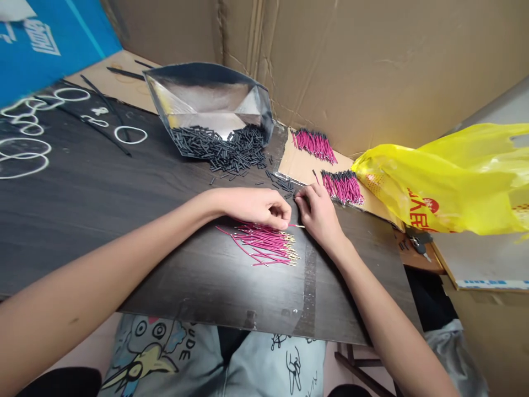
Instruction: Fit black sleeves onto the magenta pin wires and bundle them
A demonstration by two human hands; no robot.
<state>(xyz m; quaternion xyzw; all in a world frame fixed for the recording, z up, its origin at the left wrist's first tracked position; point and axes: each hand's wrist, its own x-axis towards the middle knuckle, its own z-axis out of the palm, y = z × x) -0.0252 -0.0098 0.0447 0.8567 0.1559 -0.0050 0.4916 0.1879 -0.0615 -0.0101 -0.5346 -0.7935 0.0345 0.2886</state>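
My left hand (264, 208) is closed in a pinch on a thin pink wire (294, 225), whose metal end sticks out to the right. Below it, a bundle of pink wires (264, 242) with gold-coloured metal ends lies on the dark table. My right hand (319, 214) has thumb and fingers pressed together beside the loose short black tubes (283, 184); what is between its fingertips is too small to make out. More short black tubes (231, 146) spill from a tilted open container (206, 102) behind my left hand.
Two rows of pink wires with black ends, a back row (314, 146) and a front row (343, 187), lie on a cardboard sheet (295, 160). A yellow plastic bag (446, 176) sits at the right. White rubber bands (130, 134) and black strips lie left. Cardboard (363, 66) walls the back.
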